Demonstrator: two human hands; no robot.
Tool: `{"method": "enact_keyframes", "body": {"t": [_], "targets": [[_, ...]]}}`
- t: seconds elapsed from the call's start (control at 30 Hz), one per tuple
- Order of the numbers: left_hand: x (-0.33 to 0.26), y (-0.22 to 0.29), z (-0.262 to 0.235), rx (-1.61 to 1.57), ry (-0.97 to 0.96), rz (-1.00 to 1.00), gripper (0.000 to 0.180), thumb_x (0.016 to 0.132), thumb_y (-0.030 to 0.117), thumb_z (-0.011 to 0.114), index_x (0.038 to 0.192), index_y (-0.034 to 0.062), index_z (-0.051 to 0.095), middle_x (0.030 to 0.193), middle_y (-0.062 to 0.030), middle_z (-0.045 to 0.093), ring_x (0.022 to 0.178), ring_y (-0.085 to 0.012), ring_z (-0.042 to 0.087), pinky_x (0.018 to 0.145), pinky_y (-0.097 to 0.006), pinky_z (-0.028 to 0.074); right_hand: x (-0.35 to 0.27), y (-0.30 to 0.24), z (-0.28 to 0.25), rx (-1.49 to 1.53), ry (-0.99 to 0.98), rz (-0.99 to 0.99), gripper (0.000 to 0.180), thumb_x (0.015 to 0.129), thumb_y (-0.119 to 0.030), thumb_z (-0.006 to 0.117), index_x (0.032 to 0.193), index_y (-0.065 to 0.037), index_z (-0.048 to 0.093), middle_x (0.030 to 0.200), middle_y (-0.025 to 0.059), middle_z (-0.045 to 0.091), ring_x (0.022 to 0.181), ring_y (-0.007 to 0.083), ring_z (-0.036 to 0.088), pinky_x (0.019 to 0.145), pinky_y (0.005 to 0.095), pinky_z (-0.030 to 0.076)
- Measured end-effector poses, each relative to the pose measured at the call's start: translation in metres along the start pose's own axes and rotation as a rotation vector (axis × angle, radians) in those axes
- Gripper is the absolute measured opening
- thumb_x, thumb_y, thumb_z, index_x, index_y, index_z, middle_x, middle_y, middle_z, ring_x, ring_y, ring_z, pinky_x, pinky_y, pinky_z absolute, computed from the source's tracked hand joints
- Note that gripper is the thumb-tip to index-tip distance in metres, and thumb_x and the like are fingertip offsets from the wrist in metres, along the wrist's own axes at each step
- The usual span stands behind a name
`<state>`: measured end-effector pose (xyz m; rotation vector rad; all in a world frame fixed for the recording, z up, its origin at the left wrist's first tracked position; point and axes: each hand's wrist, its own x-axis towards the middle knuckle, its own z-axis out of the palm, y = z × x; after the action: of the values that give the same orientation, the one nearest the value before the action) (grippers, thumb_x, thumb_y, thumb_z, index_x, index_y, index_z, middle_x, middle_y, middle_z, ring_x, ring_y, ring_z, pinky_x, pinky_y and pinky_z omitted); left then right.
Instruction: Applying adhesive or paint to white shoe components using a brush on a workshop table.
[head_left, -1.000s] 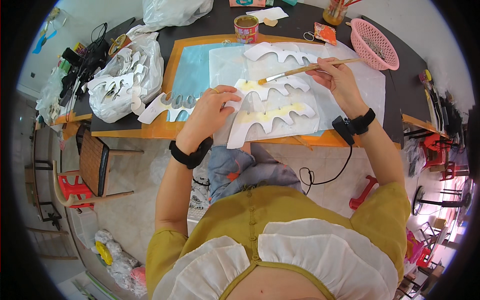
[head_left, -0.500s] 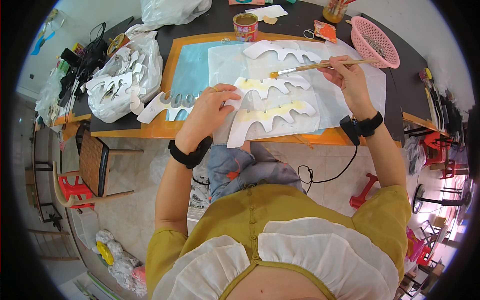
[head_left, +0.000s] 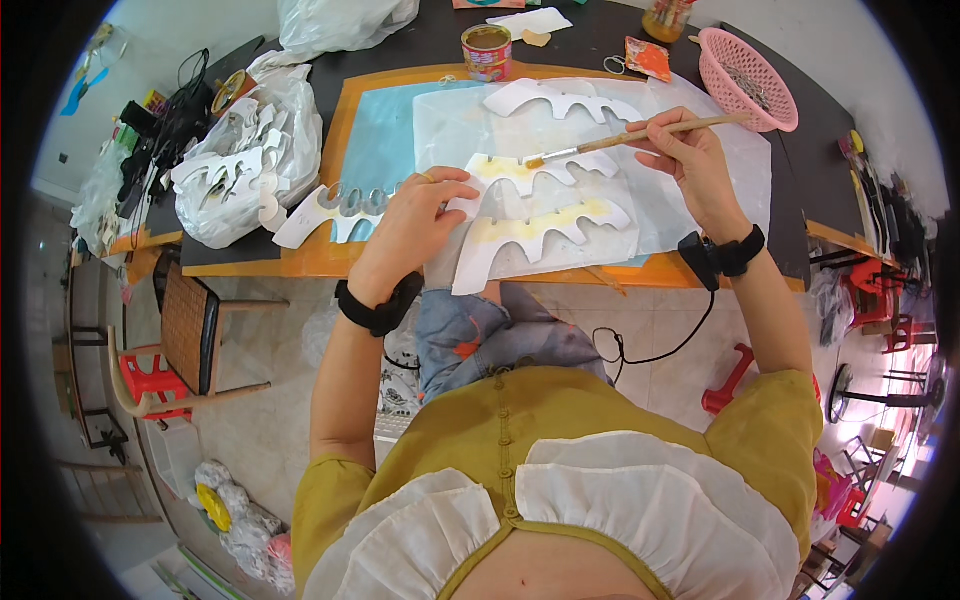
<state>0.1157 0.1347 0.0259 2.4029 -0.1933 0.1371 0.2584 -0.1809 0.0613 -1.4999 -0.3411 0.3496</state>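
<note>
I keep my left hand (head_left: 415, 225) pressed flat on the white cutout (head_left: 545, 215), fingers spread; right hand (head_left: 690, 160) pinches the brush (head_left: 630, 138). Go w/ light strokes along the yellow edge.

We see two white, wavy-edged cutouts streaked with yellow paint lying flat near the table's front edge, the upper cutout (head_left: 545, 172) under the bristles of a slim wooden-handled paintbrush (head_left: 620, 139) held at a slant, the lower cutout (head_left: 545, 235) just beside it.
</note>
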Motion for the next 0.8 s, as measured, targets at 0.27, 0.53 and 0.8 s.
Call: {"method": "enact_keyframes", "body": {"t": [0.27, 0.53, 0.8], "targets": [[0.0, 0.003, 0.0, -0.005, -0.005, -0.012, 0.026, 0.079, -0.001, 0.063, 0.105, 0.0033, 0.068, 0.124, -0.0054, 0.061, 0.091, -0.0211, 0.06, 0.078, -0.03, 0.051, 0.001, 0.006, 0.001, 0.057, 0.0, -0.032, 0.012, 0.092, -0.013, 0.064, 0.096, -0.004, 0.058, 0.108, 0.017, 0.068, 0.1, 0.0216, 0.068, 0.076, 0.0232, 0.059], [0.0, 0.003, 0.0, -0.009, -0.003, -0.033, 0.027, 0.079, -0.001, 0.063, 0.105, 0.0042, 0.068, 0.124, -0.0051, 0.061, 0.089, -0.021, 0.06, 0.077, -0.03, 0.051, 0.002, 0.004, -0.001, 0.005, 0.03, -0.038, 0.01, 0.092, -0.012, 0.063, 0.094, -0.004, 0.058, 0.107, 0.0172, 0.068, 0.1, 0.0207, 0.068, 0.076, 0.0236, 0.059], [-0.001, 0.002, 0.0, -0.006, -0.006, -0.025, 0.027, 0.079, -0.001, 0.063, 0.105, 0.0044, 0.068, 0.124, -0.0044, 0.061, 0.088, -0.0202, 0.06, 0.077, -0.03, 0.051, -0.007, 0.0, -0.019, -0.046, 0.047, -0.028, 0.008, 0.092, -0.011, 0.063, 0.093, -0.005, 0.058, 0.105, 0.0163, 0.069, 0.099, 0.0193, 0.068, 0.076, 0.0236, 0.059]]}}
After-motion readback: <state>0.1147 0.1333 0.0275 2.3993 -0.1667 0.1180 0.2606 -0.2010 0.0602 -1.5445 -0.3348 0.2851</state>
